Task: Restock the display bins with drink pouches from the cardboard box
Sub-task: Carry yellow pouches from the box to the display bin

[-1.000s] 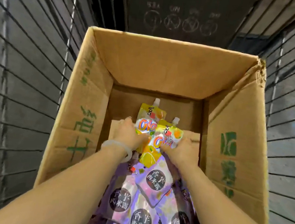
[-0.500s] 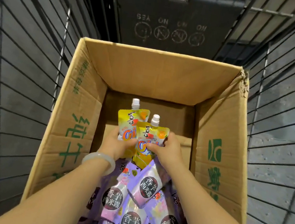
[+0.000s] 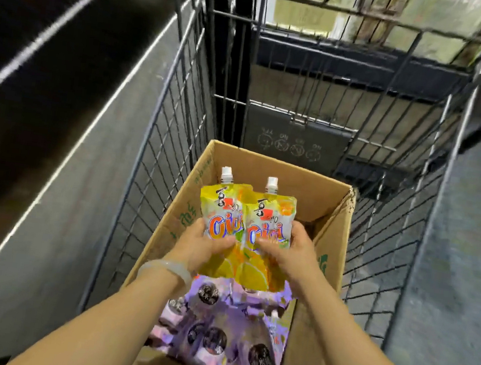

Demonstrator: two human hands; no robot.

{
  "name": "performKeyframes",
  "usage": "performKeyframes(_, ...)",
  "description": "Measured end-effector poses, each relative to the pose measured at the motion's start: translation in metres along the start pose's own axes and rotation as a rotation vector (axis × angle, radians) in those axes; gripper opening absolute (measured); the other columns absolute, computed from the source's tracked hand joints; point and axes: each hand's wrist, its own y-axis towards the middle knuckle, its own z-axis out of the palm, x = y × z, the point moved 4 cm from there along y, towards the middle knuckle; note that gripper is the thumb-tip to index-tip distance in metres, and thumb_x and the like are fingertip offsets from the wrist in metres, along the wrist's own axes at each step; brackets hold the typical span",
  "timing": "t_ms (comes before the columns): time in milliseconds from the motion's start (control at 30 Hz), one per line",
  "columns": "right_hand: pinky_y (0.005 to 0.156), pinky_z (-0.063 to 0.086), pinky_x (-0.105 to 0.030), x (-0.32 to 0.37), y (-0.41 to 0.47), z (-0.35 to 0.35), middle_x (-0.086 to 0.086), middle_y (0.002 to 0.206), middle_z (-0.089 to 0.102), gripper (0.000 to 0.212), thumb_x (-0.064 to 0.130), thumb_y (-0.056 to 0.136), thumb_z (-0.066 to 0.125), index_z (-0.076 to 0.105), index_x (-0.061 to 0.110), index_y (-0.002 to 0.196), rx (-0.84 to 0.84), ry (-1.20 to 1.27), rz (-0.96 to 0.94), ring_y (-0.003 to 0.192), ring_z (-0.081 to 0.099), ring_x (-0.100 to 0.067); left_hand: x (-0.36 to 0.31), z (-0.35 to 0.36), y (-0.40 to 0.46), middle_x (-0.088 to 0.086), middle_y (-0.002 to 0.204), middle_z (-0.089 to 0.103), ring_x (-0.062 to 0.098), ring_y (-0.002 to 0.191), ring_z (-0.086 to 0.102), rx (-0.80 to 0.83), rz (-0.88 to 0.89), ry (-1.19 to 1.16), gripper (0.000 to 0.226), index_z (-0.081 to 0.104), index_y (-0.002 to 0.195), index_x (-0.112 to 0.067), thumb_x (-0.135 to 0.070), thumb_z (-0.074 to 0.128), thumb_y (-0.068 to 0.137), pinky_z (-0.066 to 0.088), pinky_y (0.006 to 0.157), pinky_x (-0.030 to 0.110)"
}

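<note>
Closest to me, the two bare forearms reach forward over the cardboard box (image 3: 332, 226), which sits inside a wire shopping cart (image 3: 172, 129); a pale bangle (image 3: 164, 267) circles the left wrist. In the near part of the box lies a heap of purple drink pouches (image 3: 221, 331) with dark round labels, piled loosely over one another. Just above that heap the left hand (image 3: 202, 246) grips the lower part of a yellow pouch (image 3: 219, 213), its fingers (image 3: 221, 241) curled round the front of the pack, and the right hand (image 3: 294, 255) does the same with a second yellow pouch (image 3: 273, 224), thumb across its face. The two yellow pouches are side by side, edges overlapping, white caps upward, raised clear of the purple ones and about level with the box's far rim. Beyond the hands the far end of the box looks bare down to the cardboard. Further off is the cart's folded child seat panel (image 3: 298, 134) and dark shelving or wall to the left, blurred. No display bin is in view, so I judge the restocking only partly begun for this pair: they are out of the box but not yet placed, and the whole purple pile remains to be moved.
</note>
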Motion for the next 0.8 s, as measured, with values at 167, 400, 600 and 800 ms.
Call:
performKeyframes(167, 0.078, 0.056, -0.041, 0.039, -0.081, -0.006, -0.014, 0.099, 0.067, 0.051, -0.009, 0.063, 0.08, 0.053, 0.004, 0.105, 0.172, -0.114, -0.075, 0.084, 0.064, -0.023, -0.005, -0.002, -0.11, 0.016, 0.108, 0.068, 0.031, 0.097, 0.067, -0.114, 0.143, -0.047, 0.061, 0.054, 0.112, -0.008, -0.015, 0.083, 0.059, 0.055, 0.084, 0.052)
performKeyframes(400, 0.078, 0.057, -0.042, 0.092, -0.215, 0.006, -0.011, 0.097, 0.068, 0.043, -0.007, 0.066, 0.078, 0.054, 0.013, 0.094, 0.334, -0.141, -0.28, 0.087, 0.067, -0.025, -0.003, -0.026, -0.278, 0.012, 0.1, 0.068, 0.029, 0.09, 0.067, -0.325, 0.291, -0.178, 0.039, 0.052, 0.09, -0.018, 0.003, 0.078, 0.07, 0.057, 0.08, 0.048)
performKeyframes(600, 0.069, 0.059, -0.033, 0.102, -0.317, 0.059, -0.011, 0.092, 0.07, 0.035, -0.009, 0.068, 0.075, 0.06, 0.011, 0.092, 0.548, -0.171, -0.356, 0.078, 0.067, -0.022, 0.018, -0.079, -0.396, 0.01, 0.105, 0.068, 0.028, 0.094, 0.067, -0.512, 0.385, -0.257, 0.043, 0.054, 0.097, -0.019, 0.001, 0.079, 0.069, 0.056, 0.083, 0.047)
performKeyframes(800, 0.083, 0.056, -0.044, 0.084, -0.432, 0.128, -0.007, 0.099, 0.07, 0.039, 0.0, 0.069, 0.079, 0.058, 0.019, 0.096, 0.768, -0.331, -0.433, 0.091, 0.068, -0.024, 0.078, -0.134, -0.517, 0.01, 0.111, 0.068, 0.029, 0.098, 0.067, -0.694, 0.453, -0.394, 0.053, 0.054, 0.112, -0.017, 0.002, 0.079, 0.069, 0.054, 0.087, 0.05)
